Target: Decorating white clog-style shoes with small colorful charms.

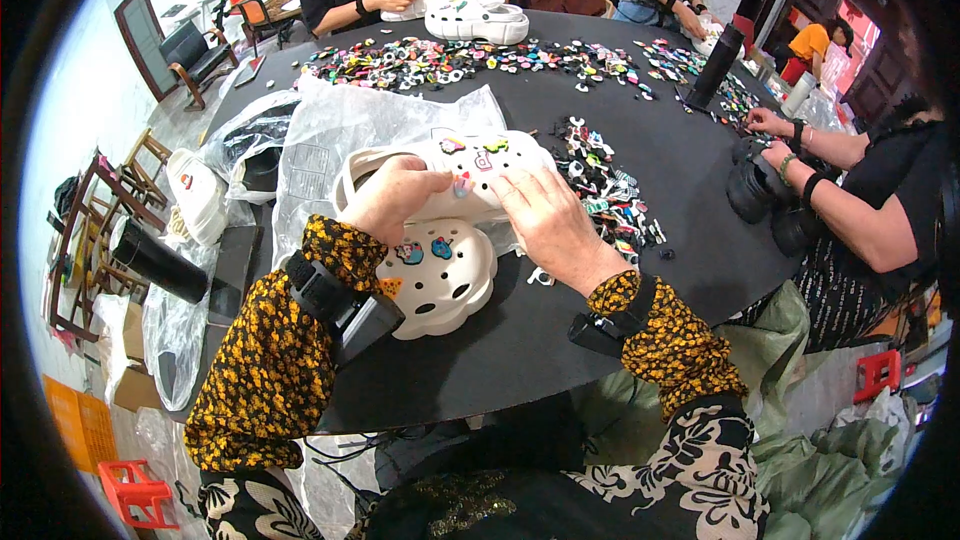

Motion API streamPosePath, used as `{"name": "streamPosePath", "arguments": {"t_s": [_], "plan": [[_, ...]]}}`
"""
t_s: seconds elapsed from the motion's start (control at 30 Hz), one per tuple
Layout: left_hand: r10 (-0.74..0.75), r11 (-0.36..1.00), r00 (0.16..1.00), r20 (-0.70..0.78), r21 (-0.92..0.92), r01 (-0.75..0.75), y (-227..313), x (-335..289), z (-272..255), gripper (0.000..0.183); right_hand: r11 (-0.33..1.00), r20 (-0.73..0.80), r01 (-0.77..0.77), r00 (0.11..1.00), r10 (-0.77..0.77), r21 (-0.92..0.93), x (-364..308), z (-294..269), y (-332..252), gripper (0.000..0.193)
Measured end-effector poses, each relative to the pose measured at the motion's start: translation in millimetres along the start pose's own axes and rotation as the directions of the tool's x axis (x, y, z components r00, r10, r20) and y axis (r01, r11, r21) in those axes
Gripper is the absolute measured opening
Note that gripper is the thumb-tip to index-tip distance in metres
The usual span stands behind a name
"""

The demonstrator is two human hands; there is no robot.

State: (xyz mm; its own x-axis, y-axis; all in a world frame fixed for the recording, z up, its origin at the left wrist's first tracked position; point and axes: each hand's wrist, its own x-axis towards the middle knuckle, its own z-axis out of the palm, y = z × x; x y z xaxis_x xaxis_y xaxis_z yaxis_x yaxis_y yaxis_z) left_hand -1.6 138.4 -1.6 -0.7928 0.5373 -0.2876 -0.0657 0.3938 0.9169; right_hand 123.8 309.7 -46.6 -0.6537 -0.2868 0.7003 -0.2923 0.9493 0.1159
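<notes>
A white foam clog (474, 206) lies sideways in front of me, with several colourful shoe charms on its upper. My left hand (393, 199) grips it near the heel opening, thumb resting beside a small pastel charm (462, 184). At the toe end, the fingers of my right hand (550, 223) press on the upper; what lies beneath those fingertips is hidden. Closer to me sits a second white clog (455, 285), partly under the first, bearing blue charms (440, 248) and an orange one (390, 287).
Loose charms (610, 195) spread right of the clogs and across the far table (400, 62). Clear plastic bags (320, 155) lie beneath and left. A black tumbler (160, 260) stands left; another white clog (197, 195) is nearby. Co-workers handle shoes at the far side and right.
</notes>
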Motion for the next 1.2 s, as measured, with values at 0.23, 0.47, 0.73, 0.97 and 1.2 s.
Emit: {"name": "streamPosePath", "arguments": {"t_s": [0.23, 0.47, 0.73, 0.97, 1.2], "plan": [[-0.014, 0.999, 1.000, -0.002, -0.030, 0.014, -4.6, 3.0, 2.5, 0.024, 1.000, -0.062, -0.007, 0.998, 0.007, 0.010, 5.9, 7.7, 4.1, 0.026], [0.011, 1.000, 1.000, 0.013, -0.010, -0.011, -0.4, -0.8, 4.7, 0.024, 1.000, -0.068, -0.025, 0.997, 0.023, -0.017, 19.6, 17.1, 7.3, 0.019], [0.021, 0.998, 0.991, 0.131, -0.067, -0.012, -0.1, -9.1, -0.3, 0.021, 0.959, -0.055, -0.181, 0.979, 0.197, 0.219, 27.8, 8.6, 9.5, 0.014], [0.075, 0.988, 0.972, 0.223, -0.151, -0.041, -12.1, -0.3, -0.3, 0.020, 0.861, -0.020, -0.320, 0.934, 0.357, 0.395, 45.7, -6.8, 32.3, 0.014], [0.112, 0.993, 0.958, 0.264, -0.058, -0.101, -5.7, -7.7, 0.9, 0.017, 0.908, 0.023, -0.194, 0.980, 0.200, 0.371, 61.6, 11.4, 22.2, 0.022]]}}
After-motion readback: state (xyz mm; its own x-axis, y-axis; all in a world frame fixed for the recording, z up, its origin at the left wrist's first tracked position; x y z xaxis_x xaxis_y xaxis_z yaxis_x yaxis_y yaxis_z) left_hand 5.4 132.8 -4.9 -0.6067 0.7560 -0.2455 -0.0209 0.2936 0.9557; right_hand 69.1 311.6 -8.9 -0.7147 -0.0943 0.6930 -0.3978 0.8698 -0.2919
